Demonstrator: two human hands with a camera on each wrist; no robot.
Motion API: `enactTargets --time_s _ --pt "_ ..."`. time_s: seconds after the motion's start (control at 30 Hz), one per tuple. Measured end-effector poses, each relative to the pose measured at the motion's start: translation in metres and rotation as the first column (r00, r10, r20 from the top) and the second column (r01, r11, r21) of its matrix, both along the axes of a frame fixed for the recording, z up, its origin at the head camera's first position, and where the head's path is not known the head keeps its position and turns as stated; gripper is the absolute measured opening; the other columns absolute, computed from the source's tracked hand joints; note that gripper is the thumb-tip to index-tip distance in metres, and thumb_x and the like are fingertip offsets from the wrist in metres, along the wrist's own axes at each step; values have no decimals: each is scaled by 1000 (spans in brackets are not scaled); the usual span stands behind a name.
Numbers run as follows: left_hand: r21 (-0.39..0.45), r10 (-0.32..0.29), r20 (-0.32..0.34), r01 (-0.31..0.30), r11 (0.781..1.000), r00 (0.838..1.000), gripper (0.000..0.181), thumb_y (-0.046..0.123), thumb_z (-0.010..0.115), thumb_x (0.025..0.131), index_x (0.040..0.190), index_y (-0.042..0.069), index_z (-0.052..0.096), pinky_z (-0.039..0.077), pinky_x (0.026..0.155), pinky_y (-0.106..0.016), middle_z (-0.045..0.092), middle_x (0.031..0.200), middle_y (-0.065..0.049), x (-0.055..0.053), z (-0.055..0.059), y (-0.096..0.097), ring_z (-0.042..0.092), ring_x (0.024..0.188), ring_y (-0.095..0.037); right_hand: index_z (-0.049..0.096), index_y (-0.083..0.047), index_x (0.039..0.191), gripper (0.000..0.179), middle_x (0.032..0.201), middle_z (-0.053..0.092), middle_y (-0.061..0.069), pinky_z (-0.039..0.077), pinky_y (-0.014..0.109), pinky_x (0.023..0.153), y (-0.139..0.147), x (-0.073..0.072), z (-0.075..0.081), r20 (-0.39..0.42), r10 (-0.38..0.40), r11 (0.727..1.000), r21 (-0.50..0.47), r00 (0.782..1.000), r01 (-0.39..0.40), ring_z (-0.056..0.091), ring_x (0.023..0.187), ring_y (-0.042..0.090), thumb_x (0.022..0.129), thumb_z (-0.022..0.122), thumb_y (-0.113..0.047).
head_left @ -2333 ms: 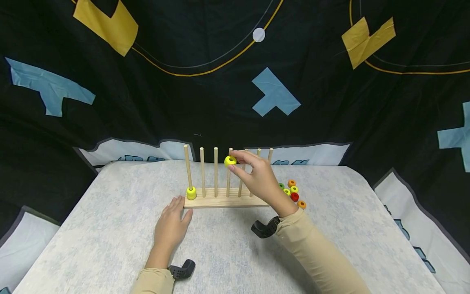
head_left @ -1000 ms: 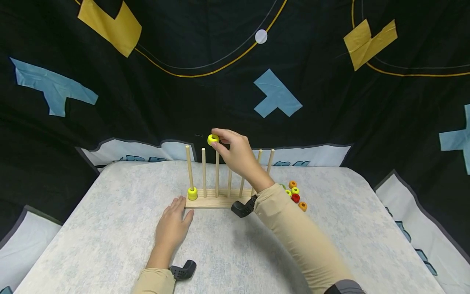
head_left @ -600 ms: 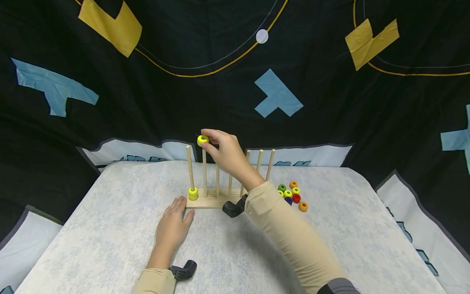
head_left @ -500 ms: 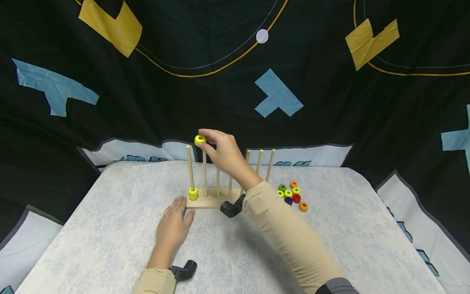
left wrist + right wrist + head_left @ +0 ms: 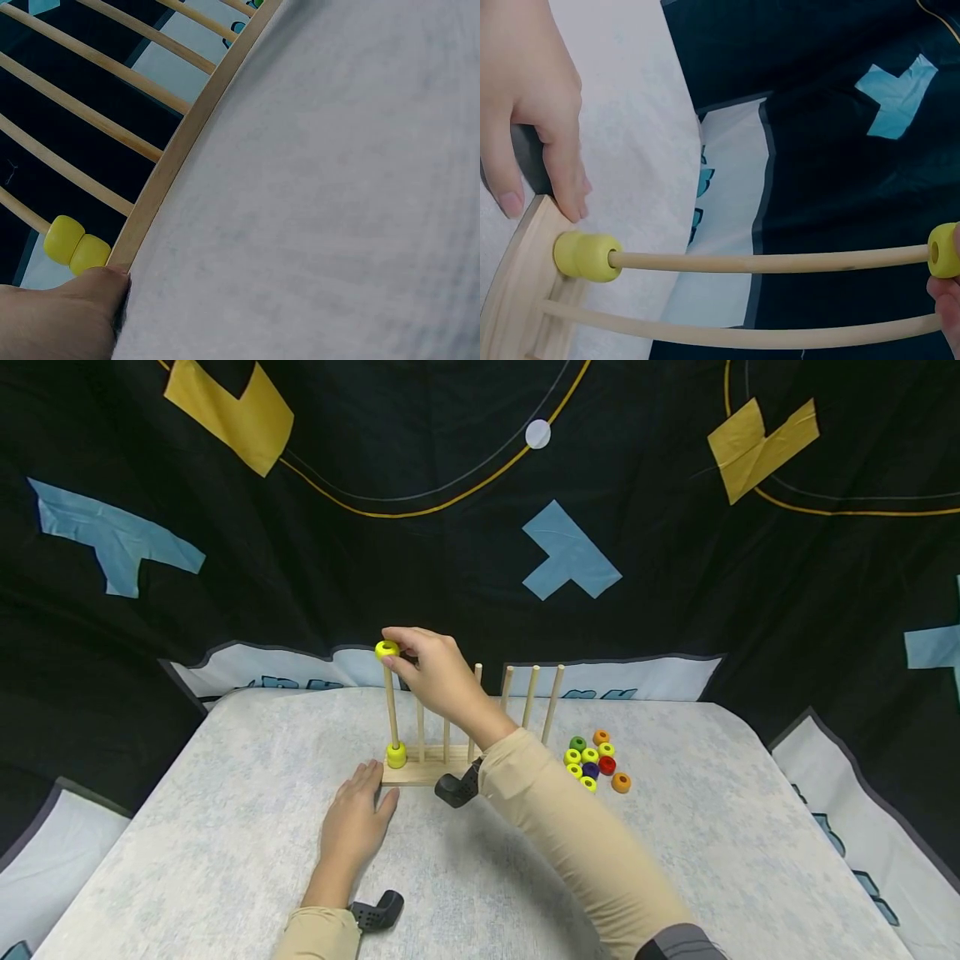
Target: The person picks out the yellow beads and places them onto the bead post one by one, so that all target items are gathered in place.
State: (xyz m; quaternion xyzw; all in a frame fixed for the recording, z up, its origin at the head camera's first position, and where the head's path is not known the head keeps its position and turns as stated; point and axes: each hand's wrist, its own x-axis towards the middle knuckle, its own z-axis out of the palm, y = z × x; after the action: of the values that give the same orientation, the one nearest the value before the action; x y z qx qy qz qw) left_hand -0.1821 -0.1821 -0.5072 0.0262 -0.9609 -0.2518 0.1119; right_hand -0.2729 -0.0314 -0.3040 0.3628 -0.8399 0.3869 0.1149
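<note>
In the head view my right hand (image 5: 438, 675) pinches a yellow bead (image 5: 387, 649) between thumb and fingers, at the top end of the leftmost peg (image 5: 392, 710). The right wrist view has that held bead (image 5: 945, 251) right at the peg's tip. Two yellow beads (image 5: 586, 256) sit stacked at the foot of the same peg. The pegs stand in a row on a pale wooden base (image 5: 422, 774), partly covered by my right arm. My left hand (image 5: 352, 822) rests flat on the table with its fingertips against the left end of the base.
Right of the rack lies a loose group of beads: several yellow ones (image 5: 589, 756), a green bead (image 5: 577, 743), a red bead (image 5: 607, 766), a dark blue bead (image 5: 591, 770) and two orange beads (image 5: 621, 782). A black cloth (image 5: 450, 577) hangs behind the table (image 5: 225, 810).
My right hand has carried the yellow bead leftward past the middle pegs, up and over to the leftmost peg's top. My left hand stays by the base. The loose beads are now uncovered.
</note>
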Motion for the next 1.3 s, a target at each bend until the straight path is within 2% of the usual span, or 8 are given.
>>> enactTargets --time_s 0.17,0.53,0.9,1.1,1.17,1.3 --pt "2 -3 1 3 1000 1000 61 32 56 101 146 -6 42 23 124 -51 41 154 -22 0 0 1 33 147 -38 59 -8 136 41 132 65 5 53 18 99 -1 -1 -1 -15 0 1000 29 1000 0 64 120 16 97 66 -18" --pt "1 5 10 -5 1000 1000 61 32 56 101 146 -5 42 23 124 -51 40 155 -21 0 0 2 33 148 -37 58 -10 138 43 138 62 5 52 19 101 1 1 -2 -19 -26 997 78 999 27 63 124 15 97 65 -22" --pt "-9 11 7 -11 1000 1000 61 32 56 101 146 -6 42 24 124 -51 41 154 -21 0 2 2 33 147 -38 60 -8 136 43 137 63 7 54 21 98 17 12 -8 -91 -4 999 -35 996 1 65 119 17 95 68 -17" --pt "-7 20 14 -20 1000 1000 61 32 56 101 147 -5 42 25 123 -52 41 155 -21 1 3 3 33 148 -37 61 -7 135 42 134 65 7 52 25 103 30 24 -20 -149 18 996 -80 989 -30 65 119 17 95 69 -17" --pt "-7 21 20 -21 1000 1000 61 32 56 101 147 -4 41 24 124 -52 40 155 -20 1 3 3 32 148 -37 62 -7 133 41 133 66 7 50 26 106 35 28 -25 -156 24 995 -94 987 -39 65 119 16 95 69 -18" --pt "-9 23 30 -23 1000 999 61 33 56 101 148 -3 40 23 124 -51 39 156 -20 0 3 4 31 149 -37 63 -5 131 40 129 68 7 51 23 104 44 37 -34 -150 41 992 -115 988 -59 66 118 17 94 70 -16"
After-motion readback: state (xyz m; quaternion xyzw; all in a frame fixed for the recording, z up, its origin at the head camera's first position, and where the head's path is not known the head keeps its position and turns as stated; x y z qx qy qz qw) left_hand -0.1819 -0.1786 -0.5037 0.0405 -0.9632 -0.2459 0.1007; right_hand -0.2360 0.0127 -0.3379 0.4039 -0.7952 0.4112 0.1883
